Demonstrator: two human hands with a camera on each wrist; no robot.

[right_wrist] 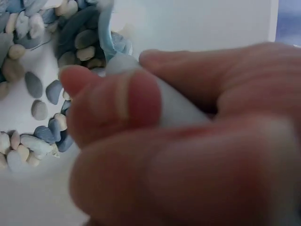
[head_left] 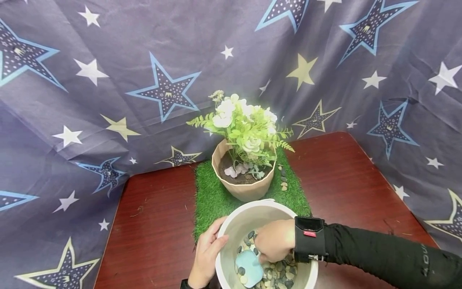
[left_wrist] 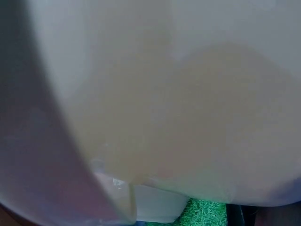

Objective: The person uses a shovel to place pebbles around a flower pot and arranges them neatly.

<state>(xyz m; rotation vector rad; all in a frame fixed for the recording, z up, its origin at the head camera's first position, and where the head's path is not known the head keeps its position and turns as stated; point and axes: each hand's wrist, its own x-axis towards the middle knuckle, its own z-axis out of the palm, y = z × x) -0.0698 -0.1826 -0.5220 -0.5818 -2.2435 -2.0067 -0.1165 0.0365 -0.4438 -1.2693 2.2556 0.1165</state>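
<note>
The right hand [head_left: 275, 241] was inside the one white bucket [head_left: 252, 210], fingers wrapped around the handle of one light-blue scoop [head_left: 249, 268], whose blade pointed toward the person among many pebbles [head_left: 278, 275] (too many to count). The left hand [head_left: 207, 251] gripped the bucket's near-left rim.

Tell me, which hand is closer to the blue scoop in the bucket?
Right. The right hand is inside the bucket among the pebbles, gripping the scoop by its handle. The left hand only holds the bucket's outer rim.
</note>
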